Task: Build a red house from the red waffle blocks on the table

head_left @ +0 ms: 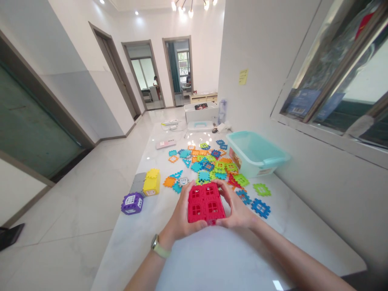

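Between my two hands is a red block of joined plastic building panels, its face showing window-shaped cutouts. My left hand grips its left side, thumb along the lower edge. On the right side, my right hand wraps around it with the thumb at the bottom corner. Just beyond lies a spread of loose interlocking panels in blue, green, orange and red. Off to the left stand a purple block, a yellow block and a grey block, built from similar panels.
A mint-green plastic tub stands at the right by the wall. Farther back on the white table are a pink flat case, a white box and a clear bottle. Blue panels lie right of my hands.
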`<state>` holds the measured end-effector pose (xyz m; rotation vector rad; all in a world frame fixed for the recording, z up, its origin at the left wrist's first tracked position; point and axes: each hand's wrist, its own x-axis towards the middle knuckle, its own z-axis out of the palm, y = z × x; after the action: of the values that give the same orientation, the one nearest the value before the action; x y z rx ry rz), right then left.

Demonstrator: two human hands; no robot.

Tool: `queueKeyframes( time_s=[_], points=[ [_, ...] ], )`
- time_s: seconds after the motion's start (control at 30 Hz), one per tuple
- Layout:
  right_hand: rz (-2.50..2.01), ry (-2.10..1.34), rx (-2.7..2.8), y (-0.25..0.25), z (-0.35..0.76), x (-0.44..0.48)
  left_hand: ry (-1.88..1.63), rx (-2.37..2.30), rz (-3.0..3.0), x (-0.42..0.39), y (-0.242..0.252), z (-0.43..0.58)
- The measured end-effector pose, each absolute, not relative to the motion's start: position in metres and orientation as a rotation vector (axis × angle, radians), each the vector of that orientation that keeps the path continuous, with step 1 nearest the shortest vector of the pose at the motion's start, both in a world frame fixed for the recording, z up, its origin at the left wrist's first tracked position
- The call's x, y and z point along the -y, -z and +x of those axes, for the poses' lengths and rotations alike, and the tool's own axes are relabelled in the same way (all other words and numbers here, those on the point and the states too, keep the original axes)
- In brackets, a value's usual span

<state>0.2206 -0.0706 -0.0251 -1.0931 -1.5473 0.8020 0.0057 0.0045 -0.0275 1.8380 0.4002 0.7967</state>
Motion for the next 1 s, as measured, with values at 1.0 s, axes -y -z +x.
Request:
queueKeyframes(
  time_s=[1.0],
  points=[
    [-1.077,-1.102,1.532,0.029,0.21,0.068,-0.864,-0.536,2.194,-0.009,0.009,0.006]
  ],
)
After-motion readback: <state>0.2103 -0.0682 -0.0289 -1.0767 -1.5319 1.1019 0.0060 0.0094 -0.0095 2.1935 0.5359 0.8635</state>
